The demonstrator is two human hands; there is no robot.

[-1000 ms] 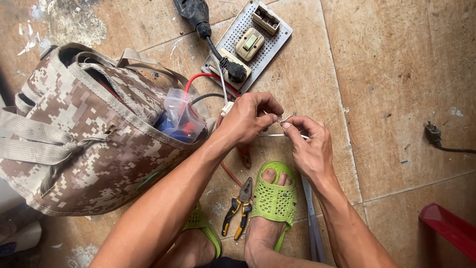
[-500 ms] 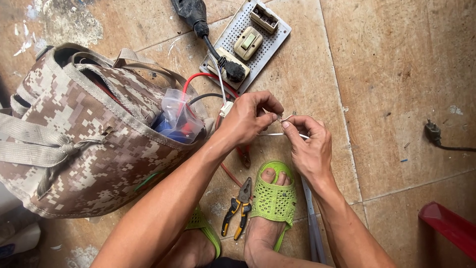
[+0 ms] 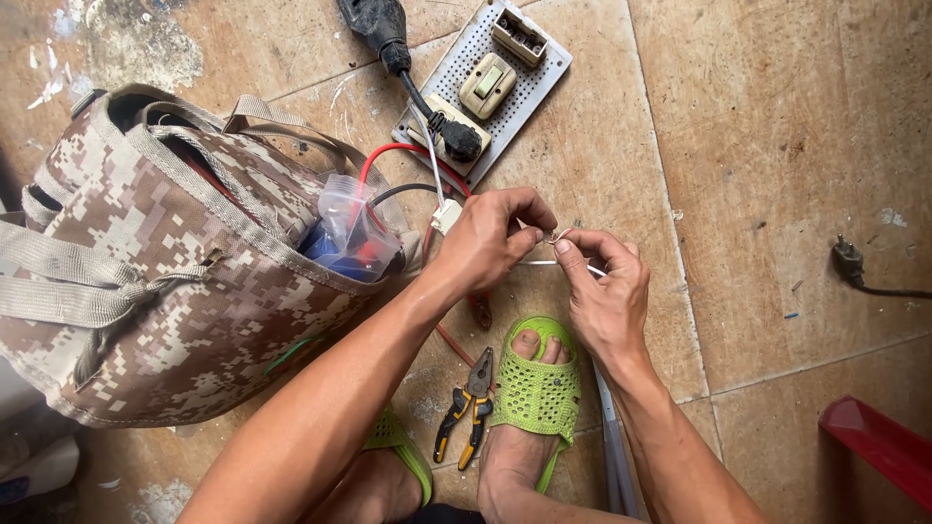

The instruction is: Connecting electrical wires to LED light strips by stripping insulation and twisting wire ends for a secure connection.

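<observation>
The thin white wire (image 3: 544,262) runs level between my two hands, just above my foot, and its bare end curls up into a small pale hook at my fingertips (too fine for me to tell the strands apart). It is slim and light-coloured, and a short stretch shows past my right fingers toward the tiled floor (image 3: 777,175).

My left hand (image 3: 490,243) is closed narrow, thumb and forefinger pinched on the wire from the left, the other fingers curled in above. My right hand (image 3: 607,291) meets it from the right, thumb and forefinger pinched tight on the curled end, knuckles bent. The two sets of fingertips are almost touching.

Just left of my left hand sits a small white connector (image 3: 447,215), with red and black cables (image 3: 388,155) looping from it toward the camouflage bag (image 3: 175,291). A clear plastic pouch (image 3: 354,233) with blue and red things inside pokes out of the bag's open top.

Beyond my hands lies a white perforated board (image 3: 529,97) carrying a switch and sockets, with a black plug (image 3: 461,141) pushed into one of them and its lead running off the top edge.

Below my hands is my foot in a green sandal (image 3: 534,388), and beside it on the floor lie pliers (image 3: 466,408) with black-and-yellow handles. A loose black plug (image 3: 849,262) lies well apart to the right, and a red object (image 3: 879,446) sits at the lower right corner.
</observation>
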